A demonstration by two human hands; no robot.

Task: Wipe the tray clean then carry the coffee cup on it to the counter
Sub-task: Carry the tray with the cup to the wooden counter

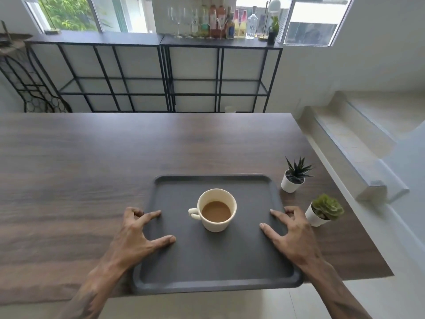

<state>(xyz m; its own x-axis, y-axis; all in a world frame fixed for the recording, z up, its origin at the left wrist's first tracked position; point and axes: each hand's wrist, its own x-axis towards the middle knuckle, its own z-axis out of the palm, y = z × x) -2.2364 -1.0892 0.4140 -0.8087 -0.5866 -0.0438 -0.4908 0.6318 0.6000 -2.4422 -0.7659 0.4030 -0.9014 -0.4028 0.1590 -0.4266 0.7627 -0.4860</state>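
We see one dark wooden table (pixel 92 171) filling most of the view, and behind it two black wire-frame shelf units (pixel 158 74) under the windows. On top of the right unit stands a row of bottles (pixel 220 21) and a few wine glasses (pixel 178 19); we cannot count them surely.

On the table lies one dark grey tray (pixel 207 268), its near edge jutting a little past the table's near edge. On the tray stands one cream cup (pixel 217 209), near the middle, handle to the left, holding light brown coffee that fills it only partway.

We have two hands on the tray. The left hand (pixel 135 236) clasps the left rim, thumb and forefinger spread on the tray floor, the other fingers curled over the edge. The right hand (pixel 289 231) grips the right rim likewise, thumb and forefinger spread inside, the rest hooked outside.

Right of the tray stand two small white pots: the far pot (pixel 290 184) holds a spiky dark plant, the near pot (pixel 316 216) a green rosette succulent, just beside the right hand.
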